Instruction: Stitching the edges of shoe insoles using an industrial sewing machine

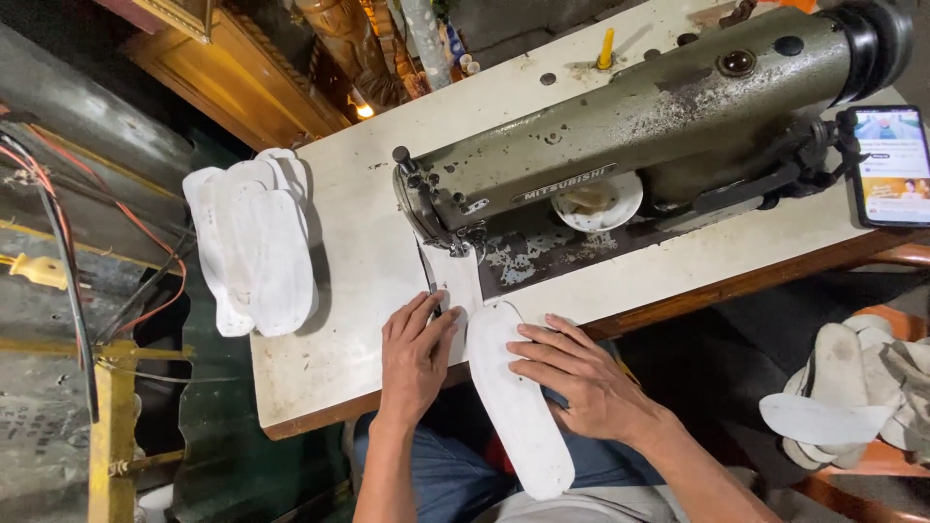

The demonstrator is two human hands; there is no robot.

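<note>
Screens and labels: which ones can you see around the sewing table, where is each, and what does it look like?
Phone: propped at the table's right edge beside the sewing machine, a dark upright rectangle with a lit screen showing bluish and orange panels.
Nameplate: on the machine arm's front, a narrow dark strip with pale lettering, slightly slanted in this view.
No packages or signs show.

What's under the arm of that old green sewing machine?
Under the sewing machine arm sits a small white dish on the worn dark bed plate. The arm hides the dish's far rim.
</note>
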